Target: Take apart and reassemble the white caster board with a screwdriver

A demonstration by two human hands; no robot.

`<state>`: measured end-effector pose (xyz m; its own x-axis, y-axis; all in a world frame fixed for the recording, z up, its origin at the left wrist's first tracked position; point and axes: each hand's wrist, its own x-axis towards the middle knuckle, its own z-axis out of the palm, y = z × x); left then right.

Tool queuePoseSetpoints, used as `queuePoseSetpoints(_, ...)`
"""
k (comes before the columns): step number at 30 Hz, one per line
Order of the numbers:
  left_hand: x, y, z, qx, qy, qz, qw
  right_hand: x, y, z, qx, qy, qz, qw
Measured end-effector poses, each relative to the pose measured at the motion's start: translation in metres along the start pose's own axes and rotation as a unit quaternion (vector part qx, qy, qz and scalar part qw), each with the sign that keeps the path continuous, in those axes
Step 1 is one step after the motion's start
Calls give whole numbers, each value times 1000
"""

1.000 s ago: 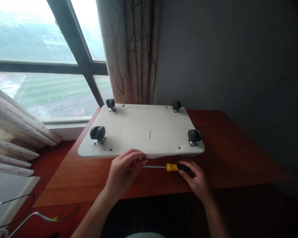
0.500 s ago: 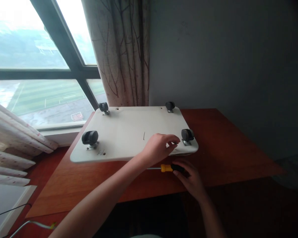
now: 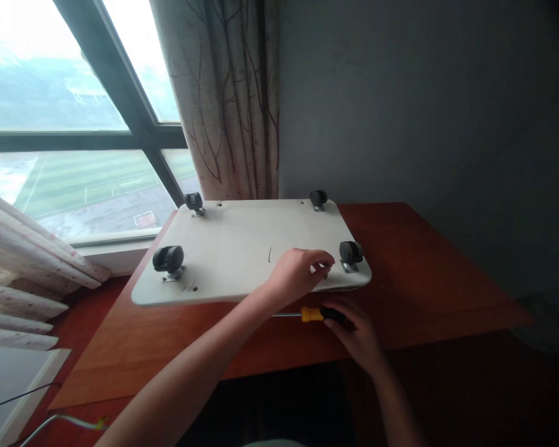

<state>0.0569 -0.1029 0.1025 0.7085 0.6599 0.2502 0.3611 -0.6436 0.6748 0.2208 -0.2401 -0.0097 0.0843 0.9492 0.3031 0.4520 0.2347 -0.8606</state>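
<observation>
A white board (image 3: 242,233) with black casters at its corners lies flat on the table. My left hand (image 3: 302,267) reaches over its near right part, thumb and fingertips pinched together close to the board's surface. Something small and dark shows just under the fingertips, too small to name. The near right caster (image 3: 351,253) stands just right of those fingertips. Below the board's front edge, my right hand (image 3: 354,329) is closed around the black end of a screwdriver (image 3: 312,314) with a yellow and black handle. Its metal shaft points left, the tip hidden behind my left forearm.
The reddish-brown wooden table (image 3: 414,273) extends to the right of the board. A grey wall and a patterned curtain (image 3: 233,99) stand behind it, with a window at the left. A bent metal tube (image 3: 51,419) shows at the lower left.
My left fingertips have shifted very slightly left and down, and the small dark thing beneath them shows more. My right hand holds the screwdriver in nearly the same place.
</observation>
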Motion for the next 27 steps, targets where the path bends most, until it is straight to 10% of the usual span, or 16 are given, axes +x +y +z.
queuePoseSetpoints(27, -4, 5, 0, 110, -13, 0, 994, 1, -2, 0, -19, 5, -13, 1000)
